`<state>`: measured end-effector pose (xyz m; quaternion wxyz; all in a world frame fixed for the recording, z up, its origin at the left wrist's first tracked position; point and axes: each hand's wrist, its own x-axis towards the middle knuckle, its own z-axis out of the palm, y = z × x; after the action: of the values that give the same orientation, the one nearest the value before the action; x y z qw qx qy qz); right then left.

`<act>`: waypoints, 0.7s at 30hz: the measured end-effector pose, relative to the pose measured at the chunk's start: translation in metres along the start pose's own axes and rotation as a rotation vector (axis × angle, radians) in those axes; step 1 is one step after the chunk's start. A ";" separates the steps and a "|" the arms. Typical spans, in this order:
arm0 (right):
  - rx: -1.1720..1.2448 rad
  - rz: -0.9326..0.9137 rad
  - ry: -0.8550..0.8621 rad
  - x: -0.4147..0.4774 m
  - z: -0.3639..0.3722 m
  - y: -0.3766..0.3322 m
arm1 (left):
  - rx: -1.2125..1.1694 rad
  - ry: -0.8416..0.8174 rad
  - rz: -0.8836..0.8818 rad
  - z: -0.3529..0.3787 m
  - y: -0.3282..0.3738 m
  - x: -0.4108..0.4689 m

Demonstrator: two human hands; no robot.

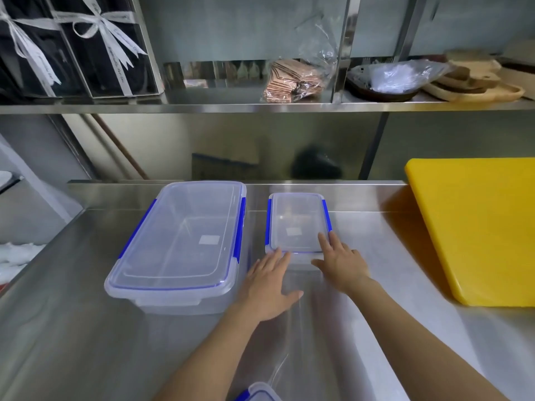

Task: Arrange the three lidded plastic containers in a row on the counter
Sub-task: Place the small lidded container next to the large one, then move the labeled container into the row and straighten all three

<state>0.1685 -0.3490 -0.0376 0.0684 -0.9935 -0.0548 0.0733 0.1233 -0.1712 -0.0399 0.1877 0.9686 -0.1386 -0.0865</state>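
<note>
Hands at the small box (298, 224) now, both of them on its near end. Left hand (267, 285) lies flat and spread, fingertips touching the near left corner of the lid, palm over the steel counter (376, 328). Right hand (341, 261) is spread too, fingers resting on the near right corner beside the blue clip; neither hand is pinching anything. The small box sits mid-counter, lid on, long side running away from the camera. Just to its left, with a narrow gap, stands the big box (179, 244), lid clipped down, blue latches along both long sides, turned slightly off the same line. A third box (257, 396) barely pokes in at the bottom edge, only a corner showing, well apart from the other two. Off to the right, a yellow board (477, 227) lies on the counter, clear of the boxes.
</note>
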 end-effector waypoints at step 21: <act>0.495 -0.371 -0.575 -0.159 -0.007 -0.086 | -0.640 -0.691 -0.294 -0.024 -0.041 -0.189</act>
<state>0.0048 -0.2841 0.0032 0.2992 -0.8594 -0.2304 0.3447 -0.0405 -0.0697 -0.0115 0.4046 0.7862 -0.0210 -0.4667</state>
